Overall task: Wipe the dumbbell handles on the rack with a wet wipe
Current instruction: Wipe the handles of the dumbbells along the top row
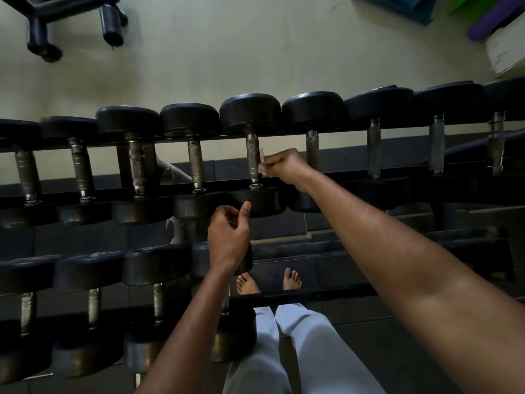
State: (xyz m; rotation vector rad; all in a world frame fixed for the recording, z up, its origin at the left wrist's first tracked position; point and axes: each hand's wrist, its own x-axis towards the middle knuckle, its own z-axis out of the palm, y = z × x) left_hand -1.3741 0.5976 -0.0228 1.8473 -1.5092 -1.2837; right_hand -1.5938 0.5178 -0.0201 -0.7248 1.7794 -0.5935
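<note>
Dim overall. The pale floor (pixel 227 52) beyond the rack (pixel 341 177) is brightest, lit perhaps from above. The lower tier sinks into deep shadow. Soft sheen shows on the forearms. Wide-angle bending curves the rack's rails toward the edges; corners look slightly soft.

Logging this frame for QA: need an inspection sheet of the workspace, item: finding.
Surface: black two-tier steel rack, both tiers loaded.
Job's things: black rubber-headed dumbbells with knurled metal handles; white wet wipe against one upper-tier handle.
Clutter: crumpled pale cloth behind the rack.
Hands: right hand pinches the wipe; left hand loosely curled, thumb on a dumbbell head.
Cables: nothing seen.
Surroundings: beige floor, black bench frame, rolled purple mat.
</note>
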